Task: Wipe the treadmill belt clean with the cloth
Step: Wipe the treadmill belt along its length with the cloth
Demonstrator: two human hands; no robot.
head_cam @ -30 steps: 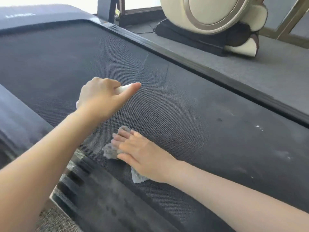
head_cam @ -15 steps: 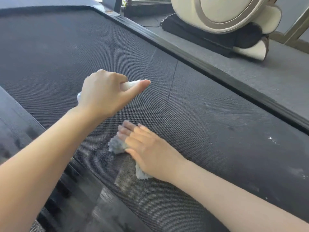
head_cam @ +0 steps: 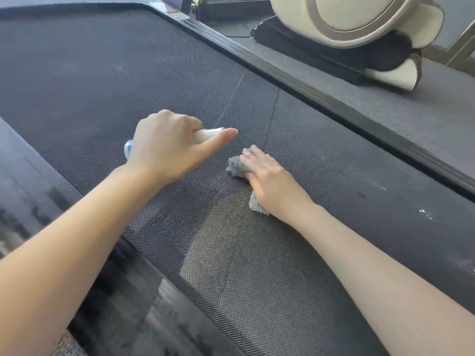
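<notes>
A dark, woven-textured treadmill belt [head_cam: 102, 73] runs diagonally between black side rails [head_cam: 308, 91]. Near its middle lies a small fluffy grey cloth [head_cam: 236, 167], pressed flat onto the belt under the person's right grip [head_cam: 272, 181]. The fingers lie straight and close together on top, and cloth edges show ahead of the fingertips and beside the wrist. Just left of it, the left grip [head_cam: 164, 147] is curled round a small white plastic bottle with a blue label [head_cam: 205, 133], thumb stretched along the neck. The bottle's contents cannot be told. White specks [head_cam: 425, 213] dot the belt at right. Beyond the far rail, a rounded cream-and-black machine [head_cam: 359, 21] stands on grey carpet [head_cam: 411, 111].
</notes>
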